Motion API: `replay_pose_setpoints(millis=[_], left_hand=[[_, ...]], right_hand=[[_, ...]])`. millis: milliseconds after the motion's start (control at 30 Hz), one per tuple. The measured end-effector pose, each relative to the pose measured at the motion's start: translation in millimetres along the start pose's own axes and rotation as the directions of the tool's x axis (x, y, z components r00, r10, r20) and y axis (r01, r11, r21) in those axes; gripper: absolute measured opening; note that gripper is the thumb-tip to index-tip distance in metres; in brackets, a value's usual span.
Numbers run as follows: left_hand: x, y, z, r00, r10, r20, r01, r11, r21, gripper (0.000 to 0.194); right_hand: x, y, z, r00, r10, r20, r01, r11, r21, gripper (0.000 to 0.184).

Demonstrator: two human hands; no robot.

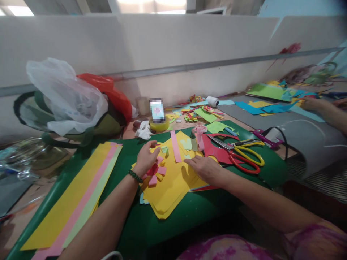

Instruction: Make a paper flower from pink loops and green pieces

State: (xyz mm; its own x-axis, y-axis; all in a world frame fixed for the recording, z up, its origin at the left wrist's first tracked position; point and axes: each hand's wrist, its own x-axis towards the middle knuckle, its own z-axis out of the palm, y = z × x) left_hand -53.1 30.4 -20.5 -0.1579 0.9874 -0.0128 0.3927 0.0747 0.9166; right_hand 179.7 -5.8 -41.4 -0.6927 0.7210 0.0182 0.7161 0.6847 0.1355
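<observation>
My left hand [148, 157] curls round the upper left edge of a layered paper flower [154, 169] with a red centre and pink and yellow petals. Thumb and fingers close on its rim; a curled light green strip [165, 150] is by the thumb. Over the right part of a stack of yellow paper [168, 195] lies my right hand [204, 168], palm down with fingers stretched out. Its fingertips touch the sheet beside a small pale green paper piece [187, 156]. A pink paper strip [175, 146] and pale green cut-outs [186, 144] lie between and beyond the hands.
Red-and-yellow-handled scissors [230, 147] lie right, on red paper [217, 150]. Long paper strips [78, 195] rest left on the green mat [127, 144]. Behind are a phone [157, 110], a tape roll [159, 126] and a bag [114, 126]. Another person's hand [311, 104] is far right.
</observation>
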Motion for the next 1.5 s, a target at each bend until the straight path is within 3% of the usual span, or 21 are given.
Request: replay_pose_setpoints(millis=[67,133,200,267,333,433,500,567,633,700,767,833,900,1033,1133,1267,1333,1400,1500], left_hand=[[-11,5,-1.8,0.995,0.103,-0.004,-0.102,0.991,0.086,0.023],[-26,11,0.8,0.970,0.019,0.241,-0.039,0.996,0.079,0.034],[-41,16,7.9,0.848,-0.109,0.518,0.082,0.994,0.075,0.045],[-52,18,16.4,0.768,-0.104,0.632,0.138,0.990,-0.004,0.048],[-56,15,22.3,0.755,-0.057,0.653,0.140,0.987,-0.077,0.047],[-53,11,22.5,0.777,-0.020,0.629,0.109,0.989,-0.103,0.041],[-49,11,18.7,0.782,-0.017,0.623,0.072,0.995,-0.063,0.034],[-47,13,14.9,0.771,-0.011,0.637,0.000,1.000,0.018,0.026],[-47,14,12.9,0.772,0.017,0.635,-0.111,0.988,0.109,0.021],[-50,13,13.1,0.797,0.092,0.597,-0.254,0.948,0.192,0.021],[-53,11,14.8,0.793,0.178,0.583,-0.385,0.887,0.253,0.024],[-56,9,17.0,0.752,0.231,0.617,-0.474,0.840,0.264,0.024],[-58,8,18.9,0.724,0.240,0.647,-0.493,0.836,0.240,0.025],[-55,11,19.9,0.785,0.113,0.610,-0.329,0.910,0.254,0.019],[-49,12,18.8,0.821,0.046,0.569,-0.252,0.923,0.290,0.011],[-45,8,20.1,0.861,0.004,0.509,-0.222,0.903,0.368,0.010],[-45,4,22.6,0.874,-0.004,0.486,-0.229,0.878,0.420,0.009],[-45,1,25.3,0.884,-0.005,0.468,-0.239,0.855,0.461,0.008],[-45,-2,27.6,0.885,-0.013,0.465,-0.245,0.837,0.490,0.007]], right_hand=[[-6,3,1,0.985,-0.023,-0.174,0.023,1.000,0.000,0.036],[-13,2,-1,0.908,-0.055,-0.416,0.057,0.998,-0.007,0.029],[-18,-5,-7,0.790,-0.119,-0.601,0.132,0.991,-0.022,0.025],[-21,-17,-14,0.704,-0.207,-0.679,0.236,0.970,-0.051,0.023],[-21,-30,-18,0.673,-0.275,-0.687,0.319,0.945,-0.066,0.024],[-21,-39,-18,0.712,-0.290,-0.639,0.394,0.919,0.021,0.020],[-21,-29,-17,0.776,-0.196,-0.599,0.335,0.933,0.129,0.023],[-20,-5,-19,0.843,0.040,-0.536,0.100,0.968,0.229,0.032],[-16,26,-22,0.854,0.337,-0.396,-0.229,0.928,0.296,0.031],[-9,55,-25,0.803,0.564,-0.192,-0.488,0.807,0.331,0.033],[0,75,-24,0.779,0.627,-0.026,-0.559,0.712,0.425,0.040],[11,87,-18,0.781,0.622,0.055,-0.549,0.643,0.534,0.045],[23,91,-7,0.788,0.611,0.070,-0.526,0.610,0.593,0.043],[41,93,13,0.807,0.571,0.153,-0.479,0.481,0.734,0.021],[45,95,12,0.773,0.608,0.182,-0.487,0.384,0.784,0.014],[25,96,-11,0.680,0.733,0.001,-0.409,0.378,0.830,0.020],[5,91,-26,0.659,0.748,-0.071,-0.365,0.401,0.840,0.030],[-16,82,-39,0.705,0.705,-0.073,-0.346,0.432,0.833,0.039],[-42,59,-48,0.865,0.499,0.062,-0.345,0.498,0.796,0.048]])
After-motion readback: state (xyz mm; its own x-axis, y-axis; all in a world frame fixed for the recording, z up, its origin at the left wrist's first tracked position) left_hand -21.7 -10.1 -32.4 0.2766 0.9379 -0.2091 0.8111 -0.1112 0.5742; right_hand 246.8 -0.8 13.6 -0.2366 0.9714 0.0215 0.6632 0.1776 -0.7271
